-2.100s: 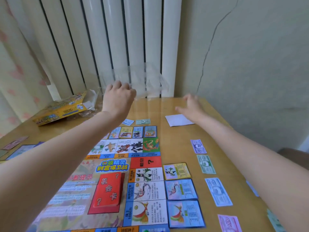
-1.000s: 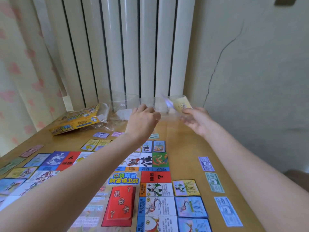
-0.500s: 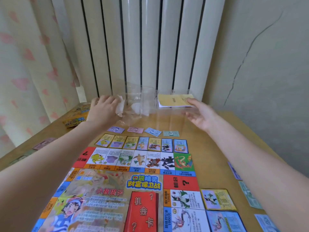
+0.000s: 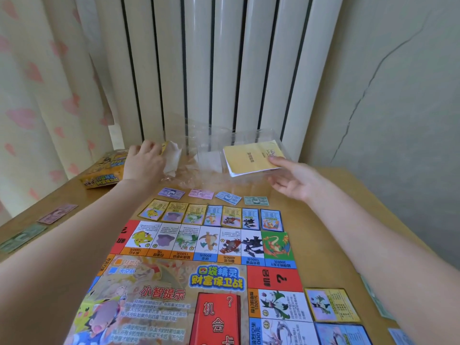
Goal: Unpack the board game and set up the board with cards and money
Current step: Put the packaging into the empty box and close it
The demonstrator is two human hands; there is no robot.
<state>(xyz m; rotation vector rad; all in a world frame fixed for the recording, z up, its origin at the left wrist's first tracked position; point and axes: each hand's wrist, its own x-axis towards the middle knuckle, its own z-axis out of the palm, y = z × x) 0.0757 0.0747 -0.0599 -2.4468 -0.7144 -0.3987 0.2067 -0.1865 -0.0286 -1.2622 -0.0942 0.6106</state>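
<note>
With the board [image 4: 199,282] already laid out, the left hand [image 4: 143,161] grips crumpled wrapping, the right hand [image 4: 293,180] seemingly pinches the clear tray [image 4: 249,145] holding a yellow booklet [image 4: 251,156], which wants lifting aside.

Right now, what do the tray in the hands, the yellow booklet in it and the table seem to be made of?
Tray: thin clear plastic, glossy; the radiator shows through its walls.
Yellow booklet: paper, matte; white page edges show under the cover.
Table: looks like light wood or a wood-look laminate, smooth with a soft sheen; I cannot tell which.
</note>
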